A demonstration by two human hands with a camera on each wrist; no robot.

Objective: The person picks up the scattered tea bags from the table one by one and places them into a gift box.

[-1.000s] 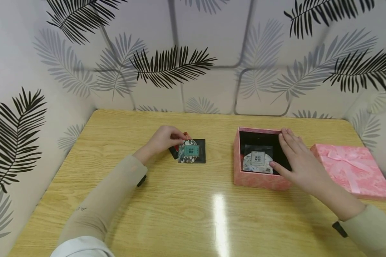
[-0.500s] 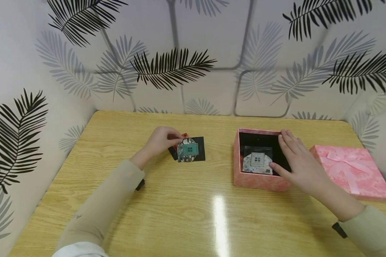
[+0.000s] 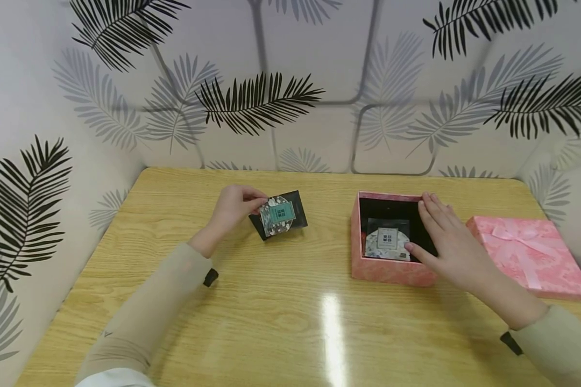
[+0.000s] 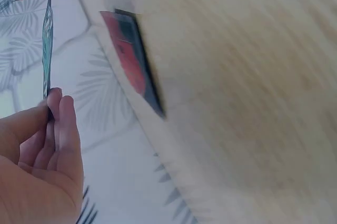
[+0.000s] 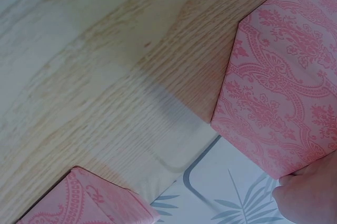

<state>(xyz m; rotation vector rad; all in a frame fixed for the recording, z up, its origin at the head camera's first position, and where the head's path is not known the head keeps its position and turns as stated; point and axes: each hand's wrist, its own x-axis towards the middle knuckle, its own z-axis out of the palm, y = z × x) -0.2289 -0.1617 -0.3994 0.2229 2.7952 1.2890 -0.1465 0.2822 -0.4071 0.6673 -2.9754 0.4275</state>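
Note:
My left hand (image 3: 232, 208) pinches the left edge of a flat black sachet (image 3: 280, 213) with a floral print and teal label. In the left wrist view that sachet (image 4: 48, 50) appears edge-on, held above the table. Below it lies a red-and-black sachet (image 4: 129, 55), mostly covered in the head view. My right hand (image 3: 450, 247) rests along the right side of an open pink box (image 3: 392, 270), its fingers straight and its thumb over the near rim. Inside the black-lined box is a sachet with a pale floral print (image 3: 387, 244).
A pink lid (image 3: 528, 258) with a ribbon bow lies right of the box, beyond my right hand. The wooden table (image 3: 271, 312) meets a leaf-patterned backdrop (image 3: 314, 134) at the back and sides.
My left hand has drawn slightly left and raised the teal-labelled sachet, which is now tilted and turned. It covers the red part of the lower sachet. My right hand stays on the box.

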